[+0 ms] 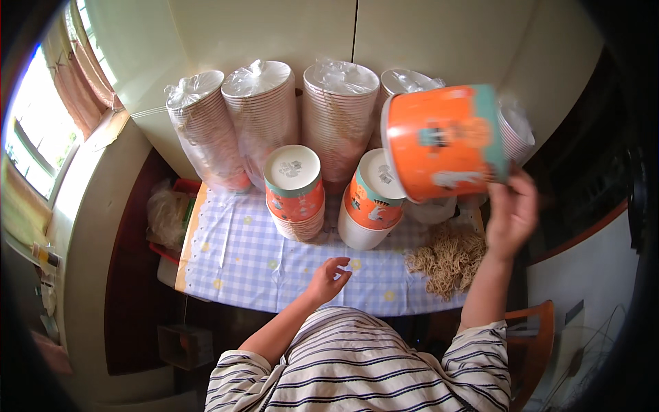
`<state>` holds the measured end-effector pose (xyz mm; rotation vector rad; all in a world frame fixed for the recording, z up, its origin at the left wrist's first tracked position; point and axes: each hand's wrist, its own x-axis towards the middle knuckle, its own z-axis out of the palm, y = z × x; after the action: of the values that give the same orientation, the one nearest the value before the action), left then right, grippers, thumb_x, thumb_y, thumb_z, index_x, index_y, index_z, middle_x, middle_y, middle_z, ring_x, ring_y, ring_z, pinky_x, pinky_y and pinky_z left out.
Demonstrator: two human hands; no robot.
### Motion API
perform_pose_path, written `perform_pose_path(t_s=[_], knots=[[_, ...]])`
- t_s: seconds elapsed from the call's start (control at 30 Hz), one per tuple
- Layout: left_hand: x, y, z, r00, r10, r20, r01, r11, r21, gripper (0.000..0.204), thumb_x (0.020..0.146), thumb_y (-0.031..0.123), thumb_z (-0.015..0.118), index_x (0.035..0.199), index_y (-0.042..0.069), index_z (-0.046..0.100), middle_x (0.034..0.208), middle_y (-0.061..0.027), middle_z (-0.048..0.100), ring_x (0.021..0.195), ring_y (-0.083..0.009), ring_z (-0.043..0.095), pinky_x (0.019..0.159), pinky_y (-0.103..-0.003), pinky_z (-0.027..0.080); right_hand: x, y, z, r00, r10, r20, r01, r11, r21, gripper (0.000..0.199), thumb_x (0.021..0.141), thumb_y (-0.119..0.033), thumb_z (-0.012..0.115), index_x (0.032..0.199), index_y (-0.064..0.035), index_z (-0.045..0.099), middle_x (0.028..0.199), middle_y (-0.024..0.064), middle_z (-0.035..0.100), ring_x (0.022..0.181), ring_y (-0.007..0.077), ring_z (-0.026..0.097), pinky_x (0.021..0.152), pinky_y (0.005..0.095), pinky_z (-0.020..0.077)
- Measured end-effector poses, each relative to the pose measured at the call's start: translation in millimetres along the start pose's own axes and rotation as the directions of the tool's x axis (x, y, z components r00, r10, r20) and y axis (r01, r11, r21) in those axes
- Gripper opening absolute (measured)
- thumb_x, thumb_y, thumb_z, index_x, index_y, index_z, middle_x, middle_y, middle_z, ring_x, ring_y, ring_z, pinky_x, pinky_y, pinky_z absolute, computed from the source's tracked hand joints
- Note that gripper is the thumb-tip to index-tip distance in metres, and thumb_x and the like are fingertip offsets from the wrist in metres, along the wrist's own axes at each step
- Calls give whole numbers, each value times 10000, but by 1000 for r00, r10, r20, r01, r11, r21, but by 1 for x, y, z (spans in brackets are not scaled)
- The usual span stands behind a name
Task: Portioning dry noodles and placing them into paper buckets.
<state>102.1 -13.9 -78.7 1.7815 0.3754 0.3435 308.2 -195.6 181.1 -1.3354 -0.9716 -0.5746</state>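
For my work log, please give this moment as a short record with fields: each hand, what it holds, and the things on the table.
right hand: raised, grips a large orange paper cup with a teal rim, tilted on its side
left hand: empty, fingers curled, low over the blue checked tablecloth
table middle: two stacks of orange paper cups, bottoms up
table back: plastic-wrapped stacks of white cups against the wall
table right: heap of tan straw-like strands

Wrapped cup stacks point(264, 113), noodle heap point(446, 257)

Pale wall point(274, 27), bright curtained window point(41, 117), checked tablecloth point(240, 254), perhaps a wooden chair point(532, 343)
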Motion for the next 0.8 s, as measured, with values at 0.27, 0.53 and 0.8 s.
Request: perform_pose_path(t_s=[0.27, 0.53, 0.8], knots=[[-17, 9, -11, 975, -216, 50, 215, 867, -450, 365, 891, 222, 627, 1157, -17, 552, 924, -65, 620, 759, -105, 573, 710, -236, 479, -100, 98, -84, 587, 781, 215, -771, 457, 443, 191, 917, -303, 527, 913, -129, 607, 836, -23, 609, 732, 53, 560, 606, 210, 456], [-22, 41, -14, 963, -258, 79, 270, 921, -282, 483, 845, 157, 654, 1245, -40, 469, 865, -56, 622, 612, -56, 556, 526, -211, 434, -312, 113, -18, 63, 814, 578, -760, -336, 556, 309, 915, -199, 493, 1142, -1, 560, 1097, 109, 623, 960, 204, 611, 829, 330, 505], [-29, 22, -14, 935, -331, -127, 319, 942, -105, 420, 815, 88, 609, 1204, -45, 525, 731, -32, 644, 601, -63, 565, 521, -227, 441, -352, 116, -20, 137, 904, 405, -981, 68, 180, 334, 916, -310, 537, 1119, -52, 601, 1030, 57, 623, 924, 135, 579, 811, 285, 474]])
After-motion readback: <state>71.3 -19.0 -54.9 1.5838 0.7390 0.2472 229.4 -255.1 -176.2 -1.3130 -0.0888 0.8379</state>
